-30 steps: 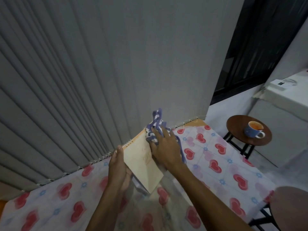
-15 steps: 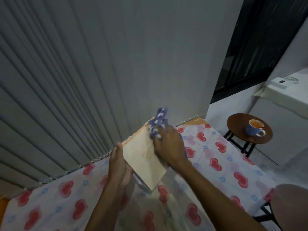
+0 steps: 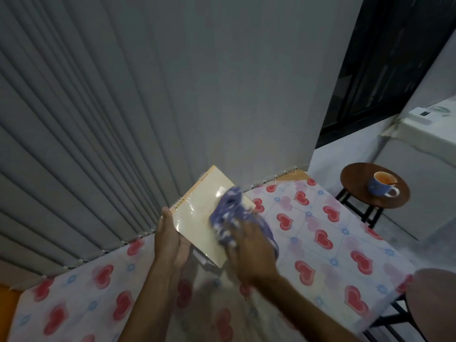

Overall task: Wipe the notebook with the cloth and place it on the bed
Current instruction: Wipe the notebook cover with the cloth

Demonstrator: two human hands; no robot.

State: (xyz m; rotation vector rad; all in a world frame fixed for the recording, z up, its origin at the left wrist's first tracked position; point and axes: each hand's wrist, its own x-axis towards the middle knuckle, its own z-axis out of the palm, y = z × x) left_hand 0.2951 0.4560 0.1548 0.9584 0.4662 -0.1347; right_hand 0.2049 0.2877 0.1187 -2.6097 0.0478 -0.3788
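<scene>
Change since a second ago: right hand [image 3: 249,245] has slid with the cloth from the notebook's far spiral-side corner down toward its near right edge, and the notebook sits higher in view, more of its glossy cover bared.
Notebook: cream, spiral-bound notebook with a shiny plastic-covered front [image 3: 197,215], held tilted in the air above the heart-printed, red-and-white plastic cover of the tabletop [image 3: 328,243], over its far edge near the grey pleated curtain [image 3: 98,119].
Left hand: left hand [image 3: 170,240] cups the notebook's near left edge from below, fingers closed on that edge, thumb up along the side.
Cloth: crumpled blue-and-white patterned cloth [image 3: 232,211] is pressed to the cover under the right hand, whose fingers are curled and clamped on the cloth; the hand is motion-blurred.
Progress: wiping looks underway; the bed is not in view, so placing is yet to come.
Risk, slip: the slick cover and a one-edge hold mean a hard stroke toward the free edge could twist the notebook out of the left hand.
Risk, pages: white sheets below the near corner may splay or crease if the cloth catches them.
Risk, spill: a blue cup of orange-brown drink [image 3: 381,186] stands on a round dark wooden stool [image 3: 365,201] well apart to the right; only a wide swing on turning away would threaten it.
</scene>
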